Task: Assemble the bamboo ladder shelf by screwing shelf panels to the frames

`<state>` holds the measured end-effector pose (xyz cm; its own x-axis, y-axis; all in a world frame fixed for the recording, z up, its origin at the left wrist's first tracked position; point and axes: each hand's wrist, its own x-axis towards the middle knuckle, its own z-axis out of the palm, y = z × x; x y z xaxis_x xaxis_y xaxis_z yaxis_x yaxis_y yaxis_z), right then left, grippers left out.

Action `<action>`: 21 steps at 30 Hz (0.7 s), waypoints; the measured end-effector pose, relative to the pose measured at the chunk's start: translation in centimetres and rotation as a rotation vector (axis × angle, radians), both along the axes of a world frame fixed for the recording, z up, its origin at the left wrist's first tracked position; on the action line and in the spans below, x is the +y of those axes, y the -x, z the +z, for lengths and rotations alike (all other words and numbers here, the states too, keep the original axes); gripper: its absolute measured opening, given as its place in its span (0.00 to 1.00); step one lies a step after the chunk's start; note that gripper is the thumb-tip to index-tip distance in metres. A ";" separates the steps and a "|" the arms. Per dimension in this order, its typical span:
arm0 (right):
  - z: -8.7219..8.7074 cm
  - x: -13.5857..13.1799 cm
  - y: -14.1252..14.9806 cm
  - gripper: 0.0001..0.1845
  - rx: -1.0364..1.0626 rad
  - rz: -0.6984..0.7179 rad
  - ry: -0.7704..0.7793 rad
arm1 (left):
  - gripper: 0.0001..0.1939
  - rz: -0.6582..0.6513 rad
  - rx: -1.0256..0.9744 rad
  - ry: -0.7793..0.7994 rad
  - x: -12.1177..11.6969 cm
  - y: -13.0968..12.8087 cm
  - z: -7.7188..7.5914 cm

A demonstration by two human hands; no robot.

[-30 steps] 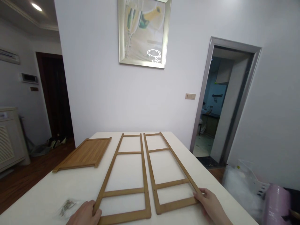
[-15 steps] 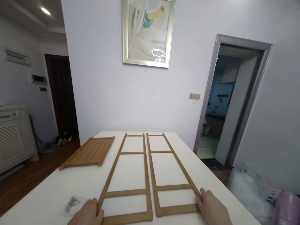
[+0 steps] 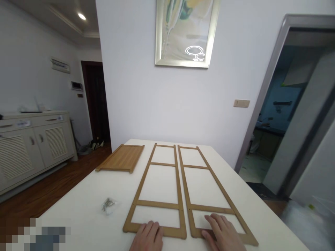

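Two wooden ladder-like frames lie flat, side by side, on the white table (image 3: pixel 78 209). My left hand (image 3: pixel 148 237) rests open, fingers flat, on the near end rail of the left frame (image 3: pixel 159 184). My right hand (image 3: pixel 222 233) lies open, fingers stretched, over the near end of the right frame (image 3: pixel 206 181), inside its last opening. Neither hand grips anything.
A slatted wooden panel (image 3: pixel 121 158) lies at the far left of the table. A small clear bag of screws (image 3: pixel 108 205) sits left of the frames. A white cabinet (image 3: pixel 31 136) stands at the left wall, a doorway (image 3: pixel 282 115) at the right.
Both hands slid from the frames' outer corners inward onto the near end rails. The view has swung left, and the two frames now lie closer to parallel.
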<state>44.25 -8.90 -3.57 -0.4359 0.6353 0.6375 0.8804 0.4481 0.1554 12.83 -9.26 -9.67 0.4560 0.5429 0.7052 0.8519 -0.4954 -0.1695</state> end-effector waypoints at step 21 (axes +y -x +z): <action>0.3 -0.5 6.4 0.10 0.255 0.196 0.170 | 0.14 0.785 -0.259 0.903 4.3 17.8 7.9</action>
